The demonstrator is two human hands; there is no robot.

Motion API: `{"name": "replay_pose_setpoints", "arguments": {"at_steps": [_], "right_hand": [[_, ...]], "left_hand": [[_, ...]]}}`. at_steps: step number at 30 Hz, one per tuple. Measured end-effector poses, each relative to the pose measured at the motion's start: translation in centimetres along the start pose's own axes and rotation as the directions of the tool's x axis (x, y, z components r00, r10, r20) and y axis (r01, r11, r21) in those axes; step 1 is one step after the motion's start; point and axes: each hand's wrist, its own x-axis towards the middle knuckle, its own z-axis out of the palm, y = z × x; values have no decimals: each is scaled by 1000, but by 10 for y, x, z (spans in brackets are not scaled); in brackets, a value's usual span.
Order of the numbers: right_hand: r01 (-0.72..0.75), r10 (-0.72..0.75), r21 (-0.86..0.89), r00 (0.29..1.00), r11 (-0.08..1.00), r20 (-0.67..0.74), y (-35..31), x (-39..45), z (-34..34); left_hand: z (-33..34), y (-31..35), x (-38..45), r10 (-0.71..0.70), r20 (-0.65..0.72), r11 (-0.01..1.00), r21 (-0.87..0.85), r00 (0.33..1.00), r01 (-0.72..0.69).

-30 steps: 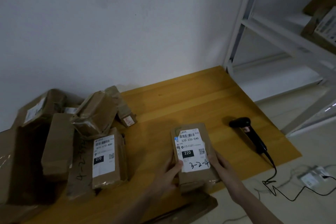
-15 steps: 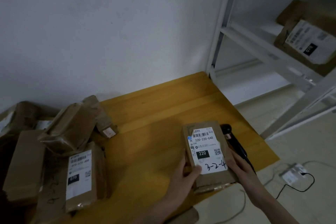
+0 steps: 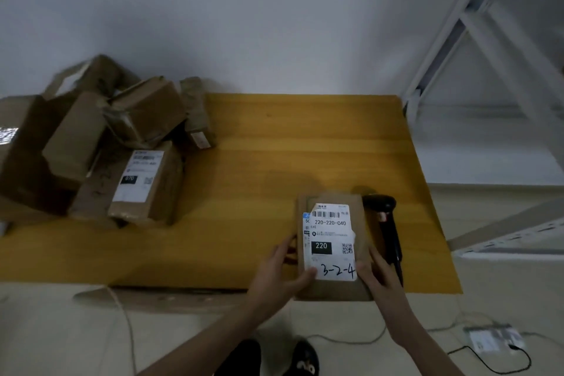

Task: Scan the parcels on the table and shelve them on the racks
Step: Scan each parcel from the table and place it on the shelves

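beside the scanner (image 3: 385, 224) on the counter (image 3: 274, 143), near its front edge, both hands pinch the parcel (image 3: 332, 249): left grip (image 3: 280, 268) and right grip (image 3: 378, 268) at its lower corners; shallow thumb holds could let it slip or knock the scanner off

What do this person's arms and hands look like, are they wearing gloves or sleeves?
No gloves: the left hand and right hand are bare. Both forearms are uncovered as far as the frame shows, with no sleeve, watch or ring that I can make out in the dim light.
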Motion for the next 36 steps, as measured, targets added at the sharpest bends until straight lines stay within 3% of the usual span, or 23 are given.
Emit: {"name": "replay_pose_setpoints", "arguments": {"at_steps": [7,9,11,13,15,17,19,21,27,32,36], "right_hand": [[30,-25,-30,990,999,136,-4,-1,-9],[-24,22,11,991,1000,131,-6,4,-17],[7,-6,-21,1000,1000,24,-2,16,-30],[61,-114,-231,968,971,-222,3,36,-49],[-13,-202,-484,899,875,-390,6,61,-69],[-158,-101,-572,913,805,-395,9,84,-81],[-255,86,-569,948,782,-307,9,99,-81],[-250,162,-545,965,800,-205,6,106,-74],[-167,131,-395,984,903,-118,-7,126,-59],[-185,126,-374,976,909,-178,-18,114,-52],[-158,89,-273,965,949,-248,-55,49,-56]], "left_hand": [[10,-12,-14,51,-110,999,2,993,-51],[11,-11,-12,82,-144,996,-6,986,-83],[10,-10,-13,95,-155,995,-26,983,-100],[10,-10,-14,98,-153,994,-38,983,-105],[9,-10,-15,97,-149,994,-36,984,-104],[10,-11,-15,95,-147,994,-38,985,-102],[10,-11,-14,96,-146,994,-42,985,-103],[9,-11,-13,89,-133,994,-46,987,-95],[6,-13,-10,68,-97,998,4,993,-68],[4,-12,-8,80,-78,997,5,994,-80],[4,-9,-9,113,-75,994,22,991,-111]]}}
